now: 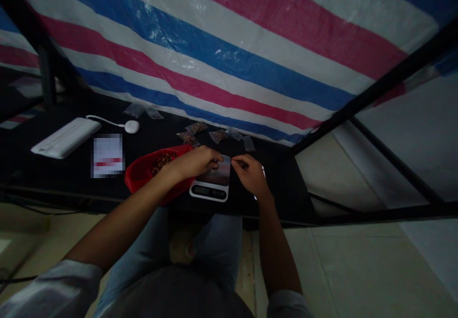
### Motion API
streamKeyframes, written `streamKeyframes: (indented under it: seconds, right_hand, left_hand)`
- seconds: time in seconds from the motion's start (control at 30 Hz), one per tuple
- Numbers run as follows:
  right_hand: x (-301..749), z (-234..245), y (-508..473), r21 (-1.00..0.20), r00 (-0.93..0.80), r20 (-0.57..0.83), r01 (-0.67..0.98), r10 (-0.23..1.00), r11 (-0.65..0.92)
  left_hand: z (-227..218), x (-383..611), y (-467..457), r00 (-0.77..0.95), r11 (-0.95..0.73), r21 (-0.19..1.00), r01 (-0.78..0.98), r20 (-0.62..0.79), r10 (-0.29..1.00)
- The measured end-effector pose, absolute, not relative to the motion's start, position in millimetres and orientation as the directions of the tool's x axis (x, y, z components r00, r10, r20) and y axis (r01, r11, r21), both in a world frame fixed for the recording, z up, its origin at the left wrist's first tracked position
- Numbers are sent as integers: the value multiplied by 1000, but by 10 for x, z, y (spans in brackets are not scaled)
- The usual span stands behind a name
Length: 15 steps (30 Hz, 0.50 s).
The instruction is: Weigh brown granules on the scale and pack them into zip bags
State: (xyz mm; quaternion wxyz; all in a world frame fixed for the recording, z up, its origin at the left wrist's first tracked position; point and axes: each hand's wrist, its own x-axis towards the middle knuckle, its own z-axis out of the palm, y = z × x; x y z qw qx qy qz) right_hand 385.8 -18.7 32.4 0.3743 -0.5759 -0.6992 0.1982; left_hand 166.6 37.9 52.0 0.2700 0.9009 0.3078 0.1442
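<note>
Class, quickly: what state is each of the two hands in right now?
Left hand: closed in a pinch over the kitchen scale; anything held unclear.
Right hand: pinched too; anything held unclear.

A digital kitchen scale (pixel 209 190) sits on the black table (pixel 282 184), its steel platform shining and its display toward the person. The left hand (pixel 195 162) and right hand (pixel 251 174) meet over the platform's far edge, and anything between them is hidden. At the scale's 9 o'clock lies a crumpled red plastic bag (pixel 143 177) holding brown pieces (pixel 162 163). At 12 o'clock, small clear plastic packets (pixel 218 135) lie flat, several filled with brown pieces
</note>
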Motion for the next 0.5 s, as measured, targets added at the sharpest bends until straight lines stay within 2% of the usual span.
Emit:
streamKeyframes:
  seconds: [0.27, 0.37, 0.5]
  right_hand:
    - [3587, 343, -172, -708, -105, 349, 622, 931, 335]
    - [3354, 360, -174, -706, -173, 343, 601, 923, 375]
    - [2910, 341, -121, -635, -410, 246, 617, 878, 466]
  left_hand:
    - [559, 1421, 257, 766, -632, 659, 407, 131, 630]
    - [501, 1142, 240, 682, -610, 631, 480, 168, 711]
    - [275, 736, 241, 550, -455, 591, 666, 23, 835]
